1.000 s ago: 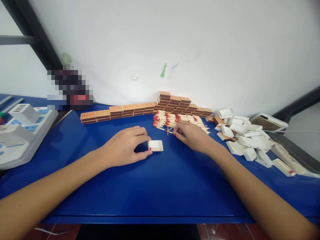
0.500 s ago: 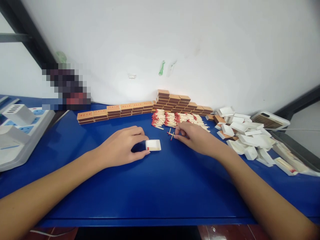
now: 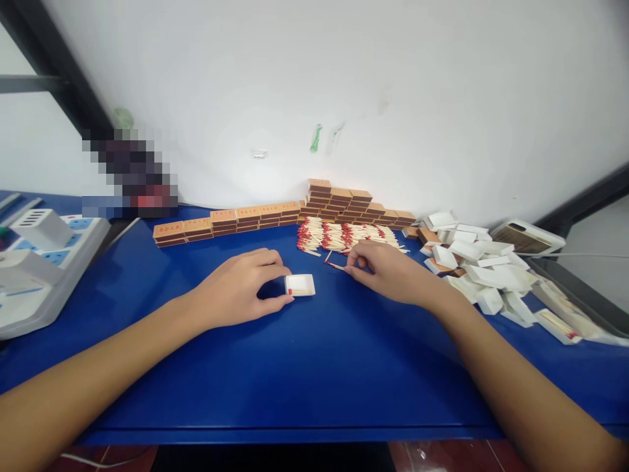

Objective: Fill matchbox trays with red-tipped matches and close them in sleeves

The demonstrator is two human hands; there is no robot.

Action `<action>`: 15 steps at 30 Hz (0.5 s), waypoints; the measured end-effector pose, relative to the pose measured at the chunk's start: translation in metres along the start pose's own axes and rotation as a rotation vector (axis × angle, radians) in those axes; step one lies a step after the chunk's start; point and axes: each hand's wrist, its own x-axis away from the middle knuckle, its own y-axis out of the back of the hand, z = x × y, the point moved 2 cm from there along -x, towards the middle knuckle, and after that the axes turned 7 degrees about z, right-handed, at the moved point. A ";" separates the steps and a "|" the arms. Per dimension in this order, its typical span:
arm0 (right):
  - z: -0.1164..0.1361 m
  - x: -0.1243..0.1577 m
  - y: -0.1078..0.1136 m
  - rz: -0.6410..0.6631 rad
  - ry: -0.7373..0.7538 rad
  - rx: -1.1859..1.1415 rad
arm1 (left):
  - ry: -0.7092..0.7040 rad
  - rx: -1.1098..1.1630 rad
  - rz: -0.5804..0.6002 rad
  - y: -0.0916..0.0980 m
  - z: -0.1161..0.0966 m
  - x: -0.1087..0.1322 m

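Note:
My left hand (image 3: 240,285) rests on the blue table (image 3: 314,367) with thumb and forefinger pinched on the left end of a small white matchbox tray (image 3: 300,285); a red-tipped match lies inside. My right hand (image 3: 386,269) has its fingers curled together, pinching a match (image 3: 338,266) that lies on the table just in front of the pile of red-tipped matches (image 3: 344,236).
Orange matchboxes (image 3: 289,213) are stacked in a row and a stepped heap against the white wall. A heap of white trays (image 3: 479,265) lies at the right, a phone (image 3: 528,237) behind it. A white power strip (image 3: 34,262) sits at the left.
My right hand has drawn a match out of the pile toward the tray. The crossed loose matches seen before are down to one. My left hand has kept its hold.

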 end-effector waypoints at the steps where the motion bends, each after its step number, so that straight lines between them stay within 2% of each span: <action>1: -0.001 0.001 0.001 0.007 -0.014 0.016 | 0.004 -0.002 0.000 0.000 0.000 0.000; 15: -0.010 0.002 0.003 0.027 -0.062 0.017 | -0.022 -0.004 -0.003 -0.002 0.001 0.001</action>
